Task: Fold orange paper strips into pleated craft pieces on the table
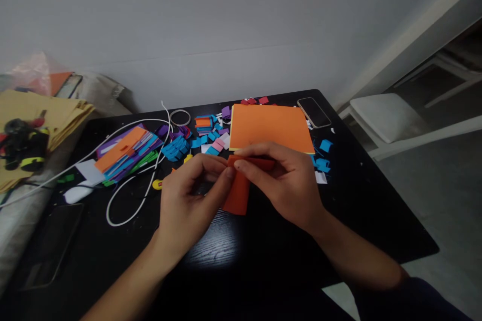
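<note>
Between my two hands, over the near middle of the black table, is a folded piece of orange paper (pixel 238 194). One part of it hangs down and another part runs to the right under my right fingers. My left hand (pixel 190 198) pinches its upper left corner between thumb and forefinger. The thumb and fingers of my right hand (pixel 291 183) press on its top edge, closed on the paper. Just beyond my hands lies a flat stack of orange sheets (pixel 271 125), with a yellow edge showing at its left side.
Small cut paper pieces (pixel 216 143) lie scattered behind my left hand. Further left are a bundle of folded coloured strips (pixel 128 153), a looped white cable (pixel 109 210) and a white mouse-like object (pixel 78 192). A phone (pixel 314 112) rests at the far right corner, near a white stool (pixel 387 116).
</note>
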`<act>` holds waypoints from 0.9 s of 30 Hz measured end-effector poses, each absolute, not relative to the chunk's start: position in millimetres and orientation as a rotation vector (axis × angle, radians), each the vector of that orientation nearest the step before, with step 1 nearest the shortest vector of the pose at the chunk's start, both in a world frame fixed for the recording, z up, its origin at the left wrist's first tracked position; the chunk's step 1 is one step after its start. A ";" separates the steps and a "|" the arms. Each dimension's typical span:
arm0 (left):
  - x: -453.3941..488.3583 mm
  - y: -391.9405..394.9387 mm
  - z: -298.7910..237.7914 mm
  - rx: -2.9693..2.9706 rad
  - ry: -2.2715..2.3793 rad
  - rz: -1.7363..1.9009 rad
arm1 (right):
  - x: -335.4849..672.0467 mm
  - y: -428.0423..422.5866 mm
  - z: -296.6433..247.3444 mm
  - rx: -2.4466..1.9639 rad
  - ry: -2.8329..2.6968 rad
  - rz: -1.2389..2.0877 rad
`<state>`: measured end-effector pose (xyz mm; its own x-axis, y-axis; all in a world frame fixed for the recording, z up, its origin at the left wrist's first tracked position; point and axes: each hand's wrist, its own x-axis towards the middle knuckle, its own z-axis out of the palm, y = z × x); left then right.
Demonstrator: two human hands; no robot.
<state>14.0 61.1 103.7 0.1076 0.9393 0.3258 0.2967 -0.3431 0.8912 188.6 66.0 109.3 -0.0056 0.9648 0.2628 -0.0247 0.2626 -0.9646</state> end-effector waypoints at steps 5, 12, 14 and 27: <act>14.3 60.2 103.8 1.720 1.213 1.253 | 188.9 67.2 109.9 -0.993 -1.302 1.045; 13.9 59.9 105.1 1.688 1.189 1.272 | 189.2 66.5 109.7 -0.981 -1.329 1.027; 13.7 60.1 105.9 1.677 1.197 1.321 | 189.0 65.8 109.7 -0.984 -1.373 0.984; 9.8 61.1 104.6 1.931 1.262 1.373 | 189.0 62.1 112.8 -1.026 -1.436 0.936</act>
<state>9.8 61.1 104.6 0.0842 0.8671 0.4909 0.4162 -0.4782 0.7733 189.0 62.1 112.8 -0.0408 0.9484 0.3143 0.0951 0.3168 -0.9437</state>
